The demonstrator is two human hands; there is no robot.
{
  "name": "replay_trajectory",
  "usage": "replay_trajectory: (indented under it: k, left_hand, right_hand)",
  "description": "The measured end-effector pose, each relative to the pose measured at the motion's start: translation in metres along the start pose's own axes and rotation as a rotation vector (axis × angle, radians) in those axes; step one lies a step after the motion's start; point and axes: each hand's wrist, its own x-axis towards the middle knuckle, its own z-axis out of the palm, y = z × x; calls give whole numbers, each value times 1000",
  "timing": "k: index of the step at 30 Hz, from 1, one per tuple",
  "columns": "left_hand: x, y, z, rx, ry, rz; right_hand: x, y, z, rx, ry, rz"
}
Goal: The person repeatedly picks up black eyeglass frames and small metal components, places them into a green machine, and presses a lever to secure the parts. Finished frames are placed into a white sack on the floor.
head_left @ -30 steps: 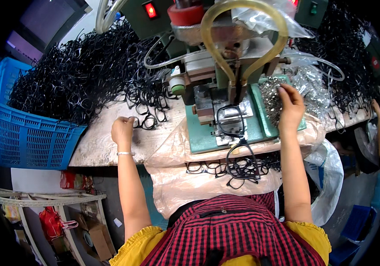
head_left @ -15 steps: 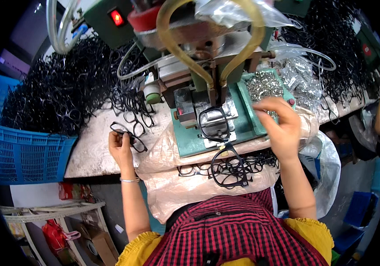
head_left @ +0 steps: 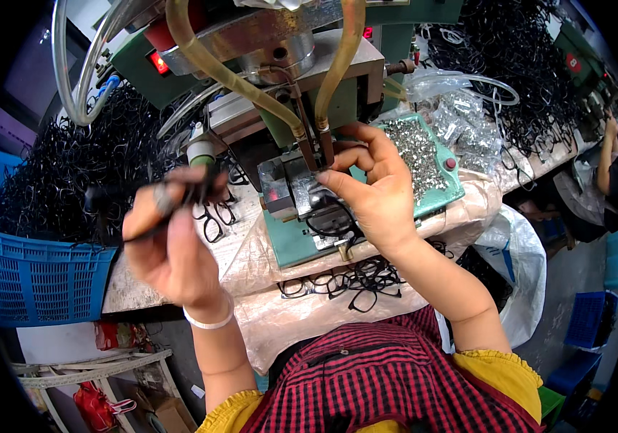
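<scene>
Raised at the left, my left hand [head_left: 179, 252] is smeared by motion, its fingers around a dark spectacle frame [head_left: 195, 191] that is also blurred. My right hand [head_left: 388, 202] reaches in at the press, thumb and forefinger pinched together beside the narrow metal jaws [head_left: 316, 153]. Whatever lies in that pinch is too small to make out. Beneath my right fingers, another black spectacle frame [head_left: 332, 225] sits at the fixture of the green press [head_left: 284, 249], partly hidden by the hand.
A green tray [head_left: 440, 204] of small metal pieces stands right of the press. Several black spectacle frames [head_left: 363, 283] lie on the cloth before me. More are heaped at the left near a blue basket [head_left: 42, 278]. A white sack [head_left: 529, 267] hangs at the right.
My right hand has moved left from beside the metal-piece tray to the press jaws. My left hand has come up nearer with its spectacle frame. The frame at the press no longer hangs forward over the edge.
</scene>
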Motion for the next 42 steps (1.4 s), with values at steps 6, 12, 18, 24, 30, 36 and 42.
replay_trajectory:
  k: [6,12,18,24,30,36,42]
  left_hand:
    - [-17,-10,7,179,-223,85]
    - [-41,-11,30,426,-667,158]
    - [-40,-11,29,406,-665,126]
    - [-60,-14,32,441,-580,120]
    - [-132,24,-33,959,-364,27]
    - [-98,-40,-136,803,391,-413]
    - [-90,-114,-155,1462,-449,-317]
  right_hand:
    - [-16,-26,-10,-124,-60,-28]
    - [10,31,-112,-1364,156,-254]
    - [10,55,-136,-1195,216,-347]
    - [35,59,-112,-1526,-157,-511]
    - [14,47,-152,-506,433,-128]
    - [5,72,-149,-170,607,-112]
    - [27,58,-91,-319,326,-117]
